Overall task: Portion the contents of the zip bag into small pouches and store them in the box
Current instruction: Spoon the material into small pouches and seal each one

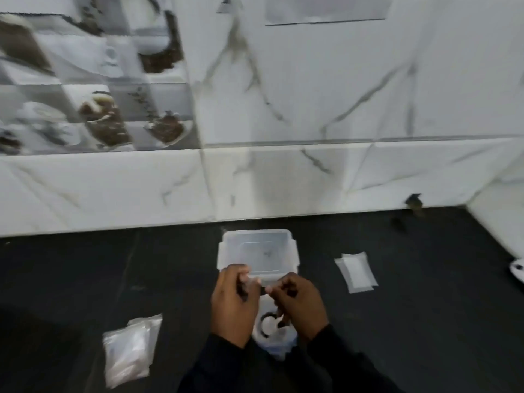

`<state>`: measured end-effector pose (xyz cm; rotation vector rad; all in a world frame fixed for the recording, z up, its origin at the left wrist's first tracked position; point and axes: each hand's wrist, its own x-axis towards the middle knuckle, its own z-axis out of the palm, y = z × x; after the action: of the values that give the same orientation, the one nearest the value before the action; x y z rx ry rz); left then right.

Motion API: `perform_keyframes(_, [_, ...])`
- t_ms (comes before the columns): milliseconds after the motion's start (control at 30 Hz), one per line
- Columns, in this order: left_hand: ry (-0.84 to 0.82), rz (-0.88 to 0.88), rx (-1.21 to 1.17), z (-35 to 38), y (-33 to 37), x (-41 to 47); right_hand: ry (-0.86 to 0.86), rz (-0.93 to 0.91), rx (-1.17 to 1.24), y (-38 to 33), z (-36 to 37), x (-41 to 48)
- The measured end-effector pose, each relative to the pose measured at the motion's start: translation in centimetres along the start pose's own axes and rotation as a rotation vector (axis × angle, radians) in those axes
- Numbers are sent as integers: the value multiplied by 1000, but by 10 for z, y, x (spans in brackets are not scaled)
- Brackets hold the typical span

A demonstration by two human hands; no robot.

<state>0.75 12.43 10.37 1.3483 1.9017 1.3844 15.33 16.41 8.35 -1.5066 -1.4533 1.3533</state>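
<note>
Small pouch (262, 282) pinched at its top between left hand (234, 304) and right hand (300, 303), just before the box (293, 251). Box open, looks empty. Zip bag (127, 351) lies left on counter (425, 321); spare pouches (355, 270) right. Portioning barely begun.

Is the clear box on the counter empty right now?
Yes: the box shows only its bare see-through bottom, with no pouches inside.

2 hands (266, 304) pinching a pouch (256, 281) before the box (256, 251)
</note>
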Motion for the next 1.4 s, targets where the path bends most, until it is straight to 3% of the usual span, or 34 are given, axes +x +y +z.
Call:
perform_keyframes(167, [-359, 62, 23, 130, 38, 8, 295, 83, -5, 33, -113, 18])
perform_keyframes(300, [-550, -96, 56, 217, 43, 14, 448, 176, -58, 72, -176, 41])
perform_keyframes(533, [-551, -432, 114, 298, 29, 28, 364, 246, -408, 129, -214, 108])
perform_keyframes(633, [-511, -469, 148, 316, 24, 36, 328, 286, -543, 139, -208, 127])
perform_keyframes(733, [-509, -491, 202, 328, 19, 41, 324, 365, -493, 137, -206, 137])
perform_keyframes(867, [-527, -382, 238, 322, 19, 39, 359, 373, -280, 126, -210, 129])
perform_keyframes(1000, [-604, -207, 177, 286, 30, 33, 376, 217, -73, 106, -215, 100])
perform_keyframes(1200, [-603, 105, 294, 189, 47, 15, 147, -254, -314, 59, -206, 39])
perform_keyframes(1400, [-500, 142, 248, 93, 41, -9, -98, -478, -377, 10, -165, -12])
